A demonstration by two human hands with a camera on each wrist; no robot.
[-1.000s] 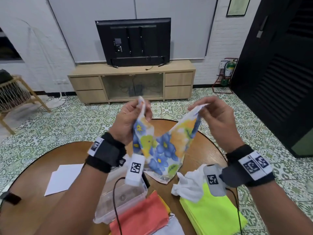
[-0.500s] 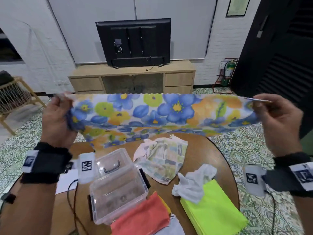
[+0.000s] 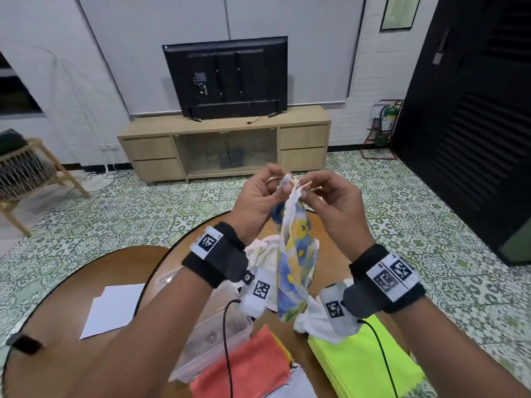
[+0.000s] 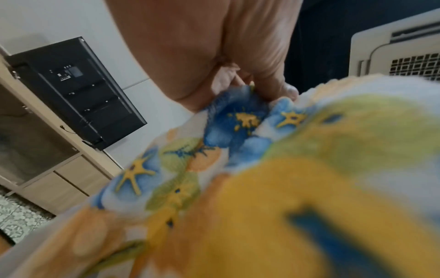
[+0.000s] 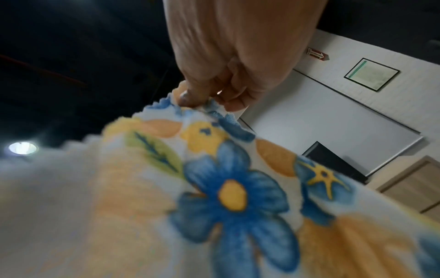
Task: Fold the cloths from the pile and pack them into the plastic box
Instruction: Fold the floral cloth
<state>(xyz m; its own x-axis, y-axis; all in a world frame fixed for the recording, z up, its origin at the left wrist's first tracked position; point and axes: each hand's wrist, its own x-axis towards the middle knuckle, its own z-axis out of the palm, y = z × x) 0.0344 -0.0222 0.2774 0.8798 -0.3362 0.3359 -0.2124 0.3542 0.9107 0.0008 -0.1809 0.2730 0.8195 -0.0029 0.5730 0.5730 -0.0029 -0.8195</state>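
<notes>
On the round wooden table [image 3: 86,282], the plastic box [image 3: 218,337] sits at 6 o'clock below your hands. Your left hand [image 3: 258,196] and right hand [image 3: 330,202] are together at centre, each pinching a top corner of the floral cloth [image 3: 296,254], which hangs doubled. Risk: mismatched corners would skew the fold; a loosened pinch would drop the cloth onto the unfolded pile.

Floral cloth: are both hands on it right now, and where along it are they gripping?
Yes. The left hand and right hand both pinch the floral cloth at its top scalloped edge, close together above the table; the rest hangs below them.
</notes>
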